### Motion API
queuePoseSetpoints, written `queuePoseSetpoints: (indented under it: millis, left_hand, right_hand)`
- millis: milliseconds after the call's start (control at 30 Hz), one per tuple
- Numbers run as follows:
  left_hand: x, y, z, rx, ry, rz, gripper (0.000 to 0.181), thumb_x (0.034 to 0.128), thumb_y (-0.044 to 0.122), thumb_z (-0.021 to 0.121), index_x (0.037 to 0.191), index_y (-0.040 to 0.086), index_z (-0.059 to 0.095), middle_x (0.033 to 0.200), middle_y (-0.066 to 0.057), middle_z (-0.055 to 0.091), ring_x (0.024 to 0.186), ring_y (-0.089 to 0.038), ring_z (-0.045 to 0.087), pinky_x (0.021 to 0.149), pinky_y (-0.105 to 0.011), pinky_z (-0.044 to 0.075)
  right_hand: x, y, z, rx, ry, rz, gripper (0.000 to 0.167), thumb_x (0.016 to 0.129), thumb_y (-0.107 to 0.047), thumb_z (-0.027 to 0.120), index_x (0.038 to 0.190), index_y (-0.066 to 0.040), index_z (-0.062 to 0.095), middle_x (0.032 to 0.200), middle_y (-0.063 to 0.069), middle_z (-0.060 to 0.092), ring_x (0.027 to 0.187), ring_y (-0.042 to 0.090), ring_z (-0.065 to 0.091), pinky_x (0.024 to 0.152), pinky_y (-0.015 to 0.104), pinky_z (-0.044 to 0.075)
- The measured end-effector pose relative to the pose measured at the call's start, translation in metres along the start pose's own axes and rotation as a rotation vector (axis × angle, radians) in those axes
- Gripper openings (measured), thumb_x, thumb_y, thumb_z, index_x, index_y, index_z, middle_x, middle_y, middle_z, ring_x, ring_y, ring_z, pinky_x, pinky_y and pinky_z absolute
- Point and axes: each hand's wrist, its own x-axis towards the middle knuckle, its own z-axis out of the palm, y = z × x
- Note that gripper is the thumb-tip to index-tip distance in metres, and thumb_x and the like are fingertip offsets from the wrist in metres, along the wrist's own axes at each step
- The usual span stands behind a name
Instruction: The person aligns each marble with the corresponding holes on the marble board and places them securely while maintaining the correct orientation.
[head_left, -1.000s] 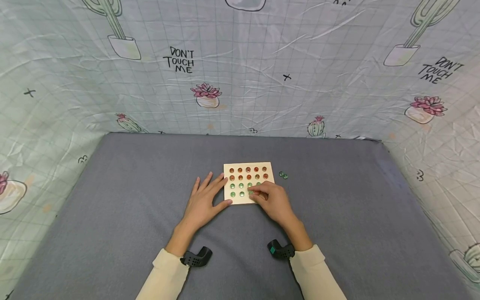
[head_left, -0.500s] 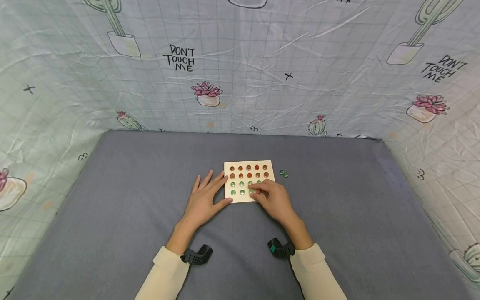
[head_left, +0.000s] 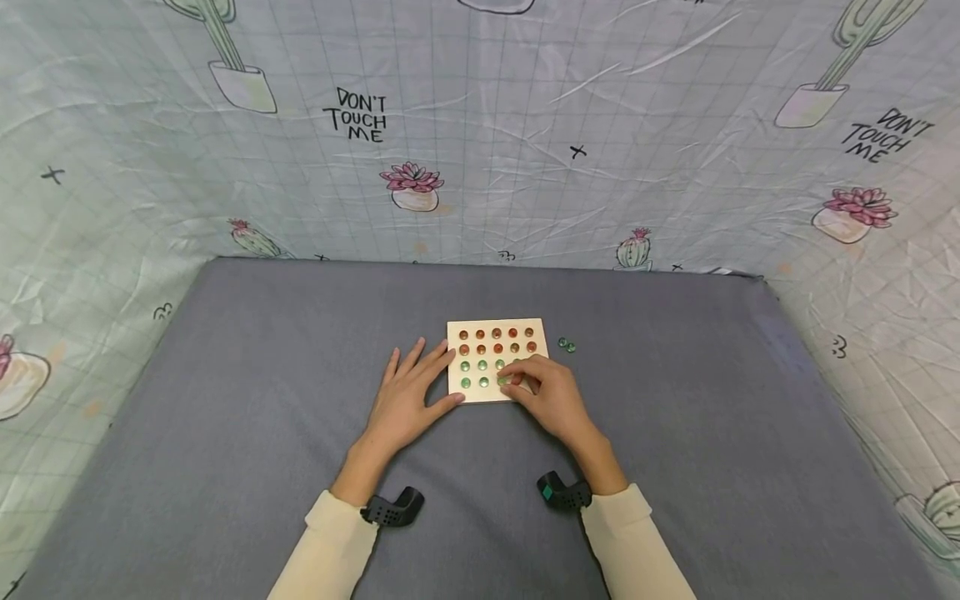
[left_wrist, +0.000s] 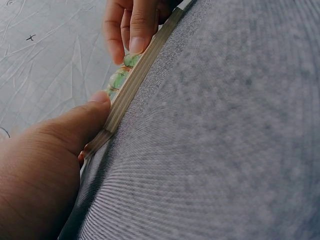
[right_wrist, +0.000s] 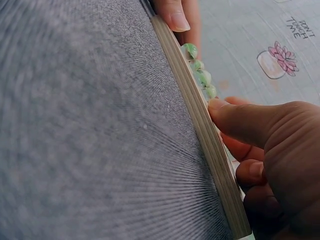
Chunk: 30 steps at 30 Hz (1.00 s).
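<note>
A pale wooden board (head_left: 454,328) with round holes lies in front of me, with amber-red glass marbles (head_left: 497,333) in its far two rows and green ones in the near rows. My left hand (head_left: 403,408) has its fingers spread, its thumb and forefinger touching the board's left edge. Over the near right part, my right hand (head_left: 551,396) pinches a green marble (head_left: 502,380) at the third place of the nearest row. In the right wrist view, the thumb lies against the end of a line of green marbles (right_wrist: 204,77). The right hand hides the board's near right corner.
Just right of the board, two loose green marbles (head_left: 567,345) lie on the grey cloth (head_left: 300,350) covering the table. A printed curtain (head_left: 495,100) hangs behind and along the sides. Each wrist wears a black strap device (head_left: 393,507).
Both hands stay nearly in place on the board, and the right hand's pinch shifts only slightly. The whole head view has drifted a little upward.
</note>
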Motion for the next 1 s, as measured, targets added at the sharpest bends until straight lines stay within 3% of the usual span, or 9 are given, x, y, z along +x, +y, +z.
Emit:
queuePoseSetpoints:
  millis: [767,1000]
  left_hand:
    - [-0.0026,0.0028,-0.0002,0.007,-0.005,-0.013,0.070,0.0864,0.053,0.064,0.145,0.018,0.046,0.148,-0.002,0.041,0.142,-0.029,0.023,0.116,-0.052,0.005]
    - [-0.0027,0.0038,0.0004,0.002,-0.004,-0.015,0.070,0.0864,0.053,0.064,0.145,0.018,0.045,0.148,-0.002,0.041,0.142,-0.029,0.023,0.116,-0.052,0.005]
  right_hand:
    - [-0.0031,-0.0016,-0.0014,0.003,-0.022,-0.008,0.018,0.080,-0.013,0.078,0.096,-0.019,0.079,0.074,-0.011,0.058,0.054,0.006,0.037,0.046,0.025,0.033]
    - [-0.0030,0.0001,-0.0020,0.008,-0.011,-0.009,0.023,0.078,-0.012,0.080,0.100,-0.015,0.077,0.074,-0.010,0.057,0.054,0.006,0.038,0.047,0.024,0.033]
